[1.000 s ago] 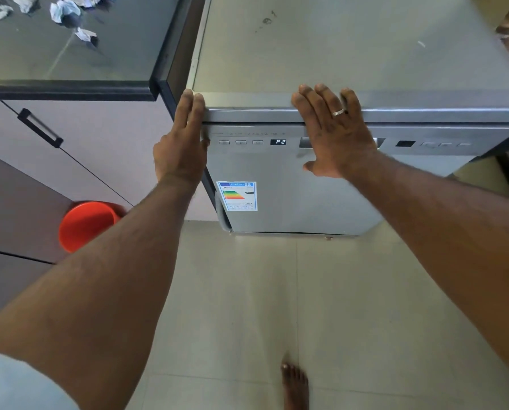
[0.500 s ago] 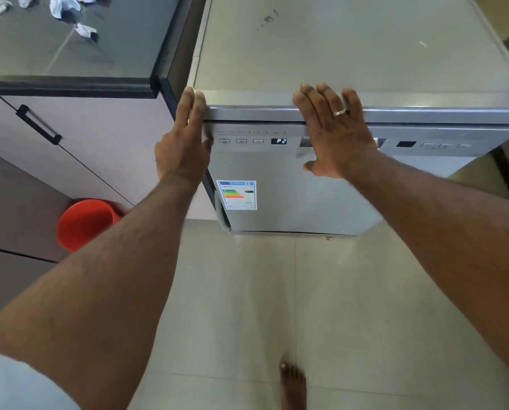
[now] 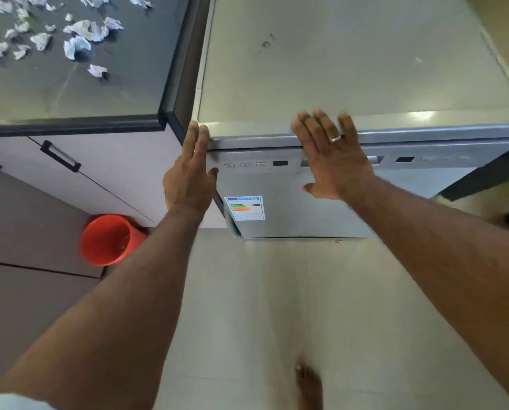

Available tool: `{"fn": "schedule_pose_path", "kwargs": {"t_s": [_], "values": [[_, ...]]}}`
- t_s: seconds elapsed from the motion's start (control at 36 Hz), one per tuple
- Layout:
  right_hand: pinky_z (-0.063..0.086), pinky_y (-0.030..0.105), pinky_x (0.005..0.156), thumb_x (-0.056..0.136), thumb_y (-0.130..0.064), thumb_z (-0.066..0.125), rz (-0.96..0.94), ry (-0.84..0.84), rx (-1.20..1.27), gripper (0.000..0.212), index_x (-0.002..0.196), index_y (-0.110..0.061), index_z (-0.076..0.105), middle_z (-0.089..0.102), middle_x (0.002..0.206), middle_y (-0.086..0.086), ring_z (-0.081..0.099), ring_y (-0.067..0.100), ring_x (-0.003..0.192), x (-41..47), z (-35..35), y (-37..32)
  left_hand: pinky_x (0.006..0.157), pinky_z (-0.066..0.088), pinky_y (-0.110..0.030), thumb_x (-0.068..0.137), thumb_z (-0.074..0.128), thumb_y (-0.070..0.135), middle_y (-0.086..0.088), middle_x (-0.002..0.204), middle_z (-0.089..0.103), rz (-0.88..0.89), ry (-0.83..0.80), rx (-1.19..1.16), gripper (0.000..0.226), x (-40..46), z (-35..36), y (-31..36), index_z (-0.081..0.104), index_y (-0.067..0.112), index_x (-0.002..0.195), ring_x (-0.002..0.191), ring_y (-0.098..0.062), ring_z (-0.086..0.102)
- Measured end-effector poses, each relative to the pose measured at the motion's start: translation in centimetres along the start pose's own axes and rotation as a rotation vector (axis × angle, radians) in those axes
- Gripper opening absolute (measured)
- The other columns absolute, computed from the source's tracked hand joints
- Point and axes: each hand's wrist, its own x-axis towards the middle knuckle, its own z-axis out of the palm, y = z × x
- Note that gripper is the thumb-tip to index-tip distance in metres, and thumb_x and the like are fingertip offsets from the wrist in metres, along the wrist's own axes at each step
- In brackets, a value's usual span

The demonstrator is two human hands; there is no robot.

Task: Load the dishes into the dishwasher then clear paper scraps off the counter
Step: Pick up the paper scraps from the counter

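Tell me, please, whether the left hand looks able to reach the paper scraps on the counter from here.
Probably yes: the left hand is open at the dishwasher corner, and nothing stands between it and the paper scraps on the counter.

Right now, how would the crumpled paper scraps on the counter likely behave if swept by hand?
The paper scraps look crumpled and small, so probably very light and easily scattered. Their irregular shapes suggest tumbling rather than rolling. The dark counter looks glossy, so they would likely slide freely.

Dishwasher (image 3: 300, 208): 1, door closed. Energy label (image 3: 244, 208): 1. Counter (image 3: 70, 96): 1. Paper scraps (image 3: 76, 45): upwards of fifteen, exact count unclear. Orange bucket (image 3: 108, 239): 1. Cabinet handles (image 3: 60, 156): 2. Hands: 2, left hand (image 3: 188, 179), right hand (image 3: 334, 161). Ring (image 3: 336, 138): 1. Bare foot (image 3: 308, 386): 1.
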Motion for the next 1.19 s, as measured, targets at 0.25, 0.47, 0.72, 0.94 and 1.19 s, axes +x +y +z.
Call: {"fn": "schedule_pose_path", "kwargs": {"t_s": [0.25, 0.47, 0.72, 0.94, 1.19], "values": [[0.008, 0.061, 0.120, 0.047, -0.064, 0.086, -0.006, -0.092, 0.069, 0.148, 0.159, -0.010, 0.006, 0.007, 0.167, 0.011, 0.014, 0.034, 0.152, -0.1, -0.8, 0.3, 0.124, 0.002, -0.048, 0.094, 0.066, 0.027, -0.004, 0.167, 0.017, 0.090, -0.174, 0.110, 0.081, 1.4, -2.7, 0.1, 0.021, 0.015, 0.159, 0.155, -0.021, 0.009], [0.013, 0.065, 0.117, 0.049, -0.071, 0.081, -0.008, -0.114, 0.160, 0.140, 0.157, -0.007, 0.017, 0.020, 0.164, 0.016, 0.018, 0.037, 0.149, 0.5, -2.5, 0.0, 0.124, 0.004, -0.034, 0.092, 0.068, 0.021, -0.005, 0.168, 0.011, 0.056, -0.359, -0.090, 0.086, 2.6, -5.3, 0.2, 0.015, 0.014, 0.160, 0.155, -0.020, 0.006], [0.035, 0.058, 0.103, 0.086, -0.057, 0.041, 0.088, -0.020, 0.264, 0.072, 0.134, -0.005, 0.051, 0.048, 0.143, 0.015, 0.050, 0.039, 0.124, 2.8, -6.1, -2.5, 0.126, 0.012, -0.041, 0.097, 0.062, 0.029, -0.002, 0.169, 0.009, 0.102, -0.536, -0.143, 0.083, 3.9, -10.0, -2.1, 0.010, 0.021, 0.161, 0.155, -0.020, 0.011], [0.033, 0.055, 0.111, 0.094, -0.047, 0.041, -0.009, 0.052, 0.394, 0.056, 0.134, -0.011, 0.056, 0.051, 0.143, 0.010, 0.049, 0.032, 0.128, 10.9, -12.2, -11.8, 0.126, 0.008, -0.037, 0.099, 0.058, 0.034, 0.005, 0.168, 0.009, -0.050, -0.454, -0.275, 0.078, 4.0, -16.1, -10.7, 0.012, 0.026, 0.161, 0.154, -0.013, 0.009], [0.048, 0.043, 0.097, 0.094, -0.038, 0.050, -0.191, 0.115, 0.566, 0.047, 0.132, -0.012, 0.055, 0.055, 0.135, 0.008, 0.053, 0.027, 0.120, 22.5, -17.8, -19.1, 0.121, 0.025, -0.041, 0.095, 0.065, 0.021, 0.000, 0.162, 0.032, -0.222, -0.287, -0.338, 0.064, 9.4, -21.7, -20.0, 0.038, 0.018, 0.154, 0.146, -0.022, 0.035]]}}
